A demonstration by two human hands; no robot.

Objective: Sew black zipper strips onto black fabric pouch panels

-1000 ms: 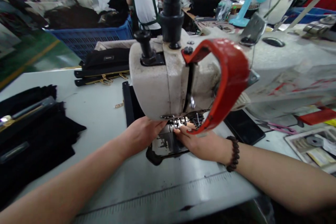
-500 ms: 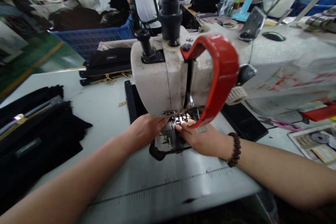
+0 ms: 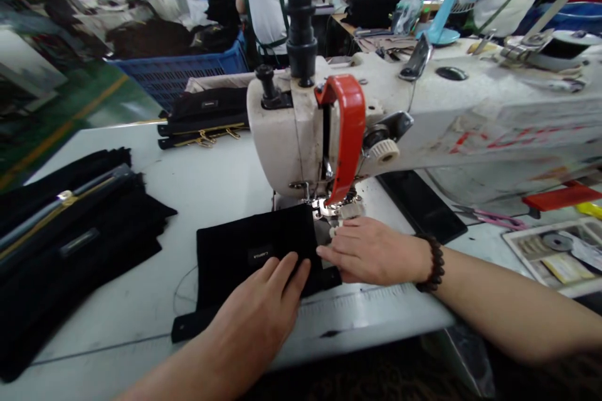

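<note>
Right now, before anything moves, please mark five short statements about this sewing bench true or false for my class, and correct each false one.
1. The left hand rests on a black fabric piece. True.
2. The beaded bracelet is on the left wrist. False: it is on the right wrist, next to the right hand.
3. A red curved bar is fixed to the head of the sewing machine. True.
4. The pink-handled scissors lie inside the tray. False: they lie outside it, on the table.
5. The basket beyond the table is blue. True.
</note>
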